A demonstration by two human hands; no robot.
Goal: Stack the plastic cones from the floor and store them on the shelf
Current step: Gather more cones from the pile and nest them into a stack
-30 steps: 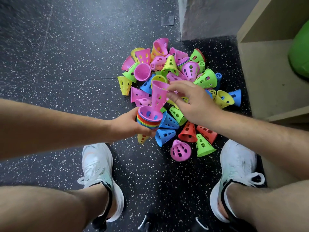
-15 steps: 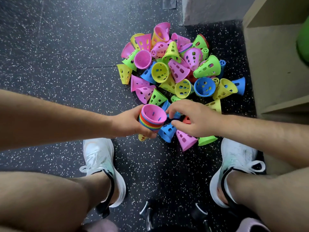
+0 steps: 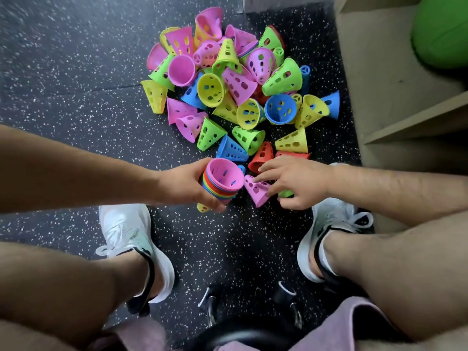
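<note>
My left hand point(image 3: 186, 184) grips a stack of nested cones point(image 3: 222, 179), a pink one on top with its wide mouth up. Just right of it a loose pink cone point(image 3: 255, 190) lies on its side on the floor, and my right hand point(image 3: 295, 183) has its fingertips on it. Under that hand a green cone point(image 3: 286, 193) shows partly. A pile of several pink, yellow, green, blue and red perforated cones point(image 3: 235, 89) spreads across the dark speckled floor beyond both hands.
A beige wooden shelf unit point(image 3: 395, 79) stands at the right, with a green ball point(image 3: 442, 29) in its upper compartment. My two white shoes point(image 3: 129, 239) point(image 3: 331, 224) flank the hands. A black wheeled base point(image 3: 248, 310) sits at the bottom.
The pink cone that my right hand held a second ago now sits on top of the stack. My right hand has moved down and right onto another pink cone on the floor.
</note>
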